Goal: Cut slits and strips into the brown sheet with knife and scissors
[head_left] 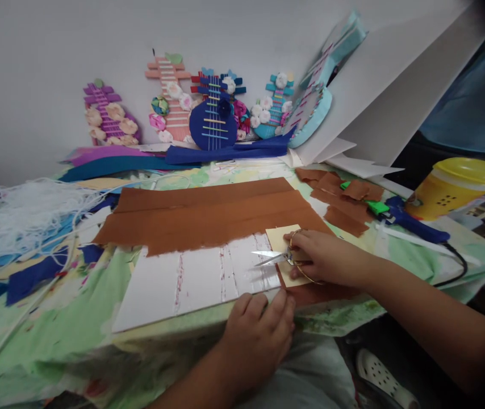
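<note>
Gripping: the right hand [331, 257] is clamping the gold-handled scissors [284, 257] by their loops, right of centre, blades standing apart and pointing left.
Cream card [288, 277]: is lying beneath scissors and fingers.
Left hand [260, 329]: is resting by the near edge of the white board [153, 289], lower centre; I cannot tell whether it is pinching anything.
Brown cloth [212, 213]: is spreading across the frame's centre, over the board's far part.
Glue gun [417, 225]: is lying at right, near a yellow tub [451, 196].
White string [40, 216]: is heaping at left.
Blue model lute [202, 125]: is standing upper centre.
</note>
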A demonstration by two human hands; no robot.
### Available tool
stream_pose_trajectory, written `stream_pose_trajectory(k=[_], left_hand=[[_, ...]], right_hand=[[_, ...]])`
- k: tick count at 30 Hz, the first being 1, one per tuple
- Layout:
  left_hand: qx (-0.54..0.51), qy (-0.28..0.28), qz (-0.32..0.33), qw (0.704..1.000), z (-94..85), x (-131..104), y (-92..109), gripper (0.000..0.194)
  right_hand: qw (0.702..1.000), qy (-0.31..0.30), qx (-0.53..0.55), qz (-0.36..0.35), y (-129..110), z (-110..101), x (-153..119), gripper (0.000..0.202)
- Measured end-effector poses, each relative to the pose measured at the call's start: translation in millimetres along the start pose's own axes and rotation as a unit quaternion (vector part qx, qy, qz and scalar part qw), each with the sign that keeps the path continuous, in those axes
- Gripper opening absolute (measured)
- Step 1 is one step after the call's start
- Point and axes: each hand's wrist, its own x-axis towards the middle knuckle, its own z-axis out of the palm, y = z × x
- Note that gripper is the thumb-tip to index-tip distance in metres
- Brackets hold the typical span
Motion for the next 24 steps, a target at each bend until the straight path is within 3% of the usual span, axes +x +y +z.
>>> stream_pose_trajectory(k=[5, 6, 8, 10, 13, 16, 20, 24], left_hand=[[-0.053, -0.044, -0.040, 0.997, -28.8, 13.7, -14.9, 0.026], [-0.027, -0.056, -0.068, 0.996, -36.9, 20.6, -22.4, 0.026], [0.072, -0.147, -0.123, 0.979, -50.4, 39.0, -41.0, 0.023], [0.140, -0.200, -0.167, 0.955, -55.0, 61.3, -62.5, 0.020], [0.095, -0.245, -0.174, 0.949, -39.6, 94.3, -93.5, 0.027], [0.060, -0.268, -0.151, 0.950, -7.0, 116.3, -115.7, 0.030], [0.029, -0.278, -0.120, 0.953, 30.9, 121.6, -126.3, 0.043], [0.019, -0.285, -0.127, 0.950, 46.0, 113.9, -125.8, 0.051]], right_hand=[[1.000, 0.002, 0.008, -0.011, 8.4, 1.3, 4.3, 0.038], [1.000, 0.003, 0.010, -0.014, 9.5, 1.3, 4.7, 0.039], [1.000, 0.004, 0.014, -0.019, 10.5, 0.6, 5.2, 0.038], [1.000, 0.004, 0.016, -0.024, 10.2, -0.7, 5.2, 0.037], [0.999, 0.003, 0.021, -0.026, 8.4, -2.3, 4.6, 0.037], [0.999, 0.007, 0.025, -0.021, 6.3, -2.4, 3.4, 0.037], [0.999, 0.013, 0.027, -0.018, 3.4, -1.5, 1.9, 0.032], [0.999, 0.009, 0.030, -0.018, 2.2, -1.4, 3.0, 0.032]])
